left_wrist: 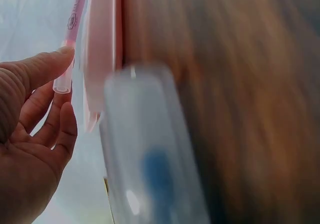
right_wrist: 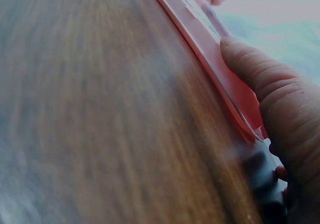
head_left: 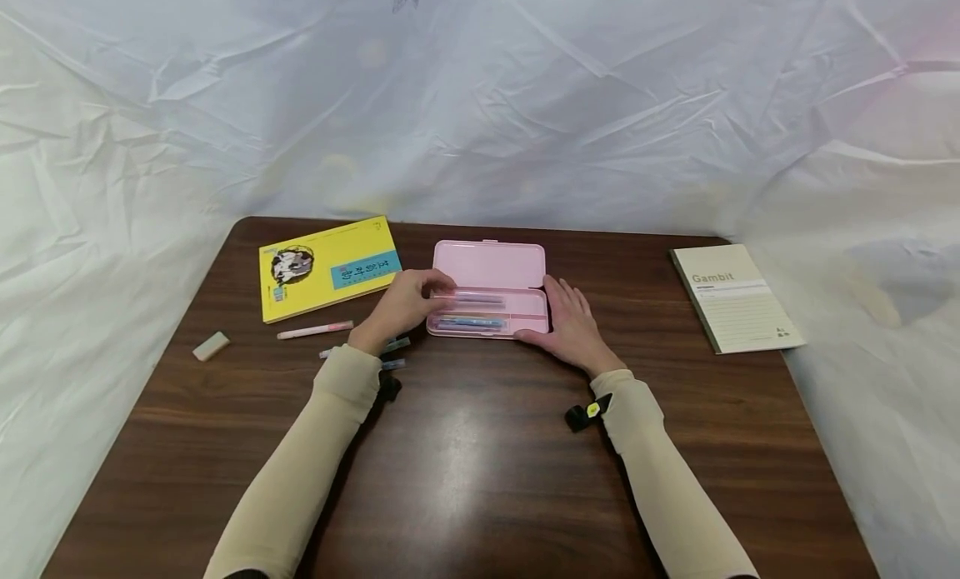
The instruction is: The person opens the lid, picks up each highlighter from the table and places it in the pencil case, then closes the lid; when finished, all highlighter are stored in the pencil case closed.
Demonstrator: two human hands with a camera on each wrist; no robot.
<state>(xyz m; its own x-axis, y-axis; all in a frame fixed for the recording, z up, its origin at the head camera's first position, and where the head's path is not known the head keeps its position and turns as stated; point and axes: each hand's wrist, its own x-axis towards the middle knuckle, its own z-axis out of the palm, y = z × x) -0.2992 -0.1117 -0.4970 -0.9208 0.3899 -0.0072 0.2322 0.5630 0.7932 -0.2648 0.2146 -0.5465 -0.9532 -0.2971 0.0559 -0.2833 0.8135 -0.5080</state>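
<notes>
A pink pencil case (head_left: 489,267) lies open on the table, its lid tipped back. My left hand (head_left: 408,304) is over the case's left end and pinches a pink marker (left_wrist: 76,21) by its clear end between thumb and fingers. The marker overlaps the case's rear compartment in the head view. Blue pens (head_left: 472,322) lie in the front compartment. My right hand (head_left: 572,329) holds the case's right end, its thumb (right_wrist: 245,61) at the front rim and its fingers along the right side.
Left of the case are a yellow book (head_left: 311,291), a pinkish pen (head_left: 315,330) and a white eraser (head_left: 211,346). Clear-capped markers (head_left: 396,344) lie partly hidden beneath my left wrist. A cream notebook (head_left: 738,300) is at the far right. White cloth hangs behind the table (head_left: 480,479).
</notes>
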